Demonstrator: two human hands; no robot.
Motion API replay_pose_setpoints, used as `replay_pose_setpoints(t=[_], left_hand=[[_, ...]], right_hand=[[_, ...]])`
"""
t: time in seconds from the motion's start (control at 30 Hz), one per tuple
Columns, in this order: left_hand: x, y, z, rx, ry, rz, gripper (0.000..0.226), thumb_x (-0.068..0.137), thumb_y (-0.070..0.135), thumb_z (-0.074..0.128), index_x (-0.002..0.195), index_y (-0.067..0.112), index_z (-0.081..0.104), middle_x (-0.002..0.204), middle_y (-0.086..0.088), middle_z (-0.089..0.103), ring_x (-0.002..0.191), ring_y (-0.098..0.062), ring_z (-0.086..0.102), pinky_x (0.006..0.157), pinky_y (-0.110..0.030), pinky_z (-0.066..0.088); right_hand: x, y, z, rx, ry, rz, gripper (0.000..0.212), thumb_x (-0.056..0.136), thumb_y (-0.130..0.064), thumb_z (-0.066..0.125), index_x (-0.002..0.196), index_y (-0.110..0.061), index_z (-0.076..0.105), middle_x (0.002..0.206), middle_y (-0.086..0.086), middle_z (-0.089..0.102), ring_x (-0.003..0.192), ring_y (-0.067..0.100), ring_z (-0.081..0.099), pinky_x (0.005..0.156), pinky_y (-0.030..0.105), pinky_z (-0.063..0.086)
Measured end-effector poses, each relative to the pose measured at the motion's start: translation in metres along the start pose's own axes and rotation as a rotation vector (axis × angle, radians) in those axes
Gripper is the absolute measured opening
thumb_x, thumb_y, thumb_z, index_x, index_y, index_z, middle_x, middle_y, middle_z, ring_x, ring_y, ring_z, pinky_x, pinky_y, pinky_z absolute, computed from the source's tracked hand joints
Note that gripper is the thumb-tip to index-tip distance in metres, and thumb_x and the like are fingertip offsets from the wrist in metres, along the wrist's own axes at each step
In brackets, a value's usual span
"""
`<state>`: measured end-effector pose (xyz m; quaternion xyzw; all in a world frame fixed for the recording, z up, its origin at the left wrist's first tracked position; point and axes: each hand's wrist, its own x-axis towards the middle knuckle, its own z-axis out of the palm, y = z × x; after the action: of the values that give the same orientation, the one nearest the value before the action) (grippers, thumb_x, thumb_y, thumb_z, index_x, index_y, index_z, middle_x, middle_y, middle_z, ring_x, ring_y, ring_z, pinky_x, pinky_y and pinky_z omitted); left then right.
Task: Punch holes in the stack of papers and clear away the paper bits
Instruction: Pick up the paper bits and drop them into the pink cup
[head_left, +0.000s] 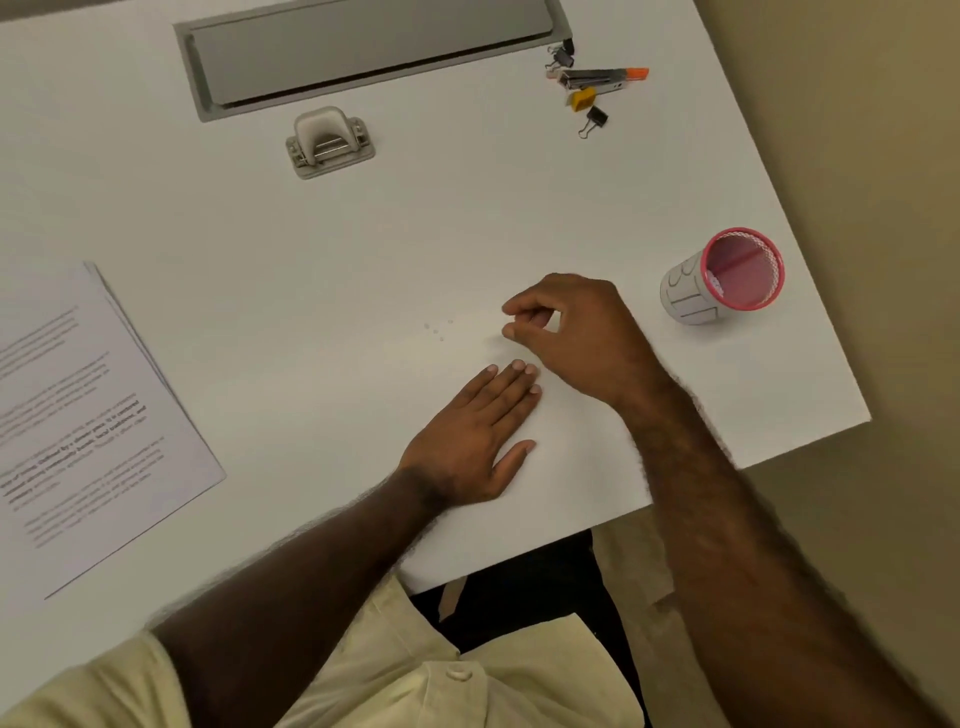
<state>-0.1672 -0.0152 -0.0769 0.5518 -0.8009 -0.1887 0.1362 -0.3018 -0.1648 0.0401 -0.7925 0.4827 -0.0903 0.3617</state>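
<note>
An office: a white worktop (467, 234) with a built-in grey cable hatch (363, 47); just beside the hatch sit a hole punch (329, 143), stapler (592, 80) and binder clips (594, 120).

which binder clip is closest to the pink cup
The black binder clip lying alone just below the yellow item. The other one sits farther away, above the stapler, by the desk's grey cable tray.

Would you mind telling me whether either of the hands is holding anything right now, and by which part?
The left hand lies flat on the table, holding nothing. The right hand is pinched; whether it holds a paper bit cannot be told.
</note>
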Motion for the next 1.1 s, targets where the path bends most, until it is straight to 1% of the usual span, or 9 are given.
replay_pose_setpoints(t=[0.13,0.23,0.4,0.53,0.77,0.87,0.97,1.03,1.1], left_hand=[[0.000,0.000,0.000,-0.026,-0.007,-0.016,0.066,0.112,0.048,0.039,0.166,0.010,0.034,0.172,-0.011,0.034,0.164,-0.027,0.025,0.134,-0.047,0.021],[-0.001,-0.001,0.002,-0.032,-0.011,-0.023,0.066,0.112,0.048,0.040,0.166,0.010,0.033,0.172,-0.012,0.035,0.163,-0.028,0.027,0.134,-0.046,0.021],[-0.001,0.000,0.006,-0.050,-0.013,-0.032,0.067,0.113,0.050,0.040,0.166,0.011,0.032,0.173,-0.009,0.033,0.164,-0.026,0.023,0.135,-0.044,0.020],[0.000,0.000,0.007,-0.024,-0.001,-0.024,0.066,0.113,0.050,0.039,0.166,0.012,0.031,0.173,-0.009,0.031,0.164,-0.025,0.019,0.136,-0.039,0.008],[0.000,-0.002,0.006,-0.044,-0.079,-0.041,0.067,0.114,0.052,0.030,0.170,0.016,0.019,0.176,-0.003,0.012,0.164,-0.017,-0.001,0.133,-0.032,-0.007],[0.000,-0.003,0.004,-0.065,-0.083,-0.035,0.067,0.114,0.051,0.030,0.169,0.015,0.021,0.176,-0.004,0.016,0.164,-0.019,0.004,0.134,-0.036,-0.001],[-0.001,-0.002,0.000,-0.073,-0.041,-0.010,0.063,0.114,0.046,0.040,0.164,0.009,0.036,0.170,-0.011,0.038,0.162,-0.027,0.028,0.135,-0.046,0.020],[-0.004,-0.003,-0.002,-0.069,-0.022,0.005,0.059,0.113,0.043,0.048,0.159,0.007,0.046,0.163,-0.013,0.049,0.156,-0.030,0.042,0.133,-0.047,0.025],[-0.009,-0.007,-0.005,-0.049,-0.014,0.006,0.058,0.112,0.042,0.050,0.158,0.008,0.048,0.161,-0.012,0.052,0.153,-0.030,0.046,0.133,-0.043,0.022]], right_hand=[[0.019,-0.010,0.034,-0.053,-0.167,-0.053,0.023,0.092,-0.028,0.082,0.115,-0.022,0.080,0.108,-0.007,0.075,0.095,0.008,0.068,0.092,0.025,0.056],[0.033,-0.009,0.051,-0.105,-0.212,-0.084,0.028,0.091,-0.030,0.083,0.117,-0.020,0.079,0.110,-0.003,0.074,0.098,0.012,0.067,0.095,0.033,0.056],[0.049,-0.005,0.068,-0.112,-0.149,-0.072,0.038,0.081,-0.040,0.091,0.110,-0.021,0.077,0.109,-0.004,0.067,0.103,0.014,0.064,0.098,0.037,0.055],[0.056,-0.002,0.073,-0.095,-0.038,-0.032,0.039,0.077,-0.051,0.090,0.099,-0.024,0.075,0.101,-0.007,0.063,0.095,0.014,0.062,0.091,0.037,0.055],[0.062,0.002,0.072,-0.062,0.069,-0.002,0.028,0.084,-0.043,0.087,0.097,-0.023,0.074,0.098,-0.006,0.062,0.088,0.009,0.059,0.083,0.031,0.056],[0.057,-0.002,0.070,-0.084,0.052,-0.072,0.028,0.090,-0.039,0.083,0.108,-0.019,0.077,0.109,-0.002,0.068,0.103,0.016,0.063,0.094,0.036,0.055],[0.048,-0.010,0.073,-0.169,-0.061,-0.240,0.030,0.102,-0.028,0.069,0.128,-0.015,0.075,0.133,0.004,0.068,0.128,0.023,0.058,0.113,0.041,0.045],[0.043,-0.012,0.081,-0.235,-0.204,-0.345,0.038,0.107,-0.013,0.057,0.144,-0.017,0.066,0.156,0.004,0.057,0.148,0.023,0.046,0.127,0.037,0.031],[0.039,-0.011,0.086,-0.331,-0.336,-0.430,0.049,0.109,-0.007,0.047,0.156,-0.018,0.052,0.170,-0.001,0.039,0.160,0.018,0.029,0.132,0.032,0.017]])
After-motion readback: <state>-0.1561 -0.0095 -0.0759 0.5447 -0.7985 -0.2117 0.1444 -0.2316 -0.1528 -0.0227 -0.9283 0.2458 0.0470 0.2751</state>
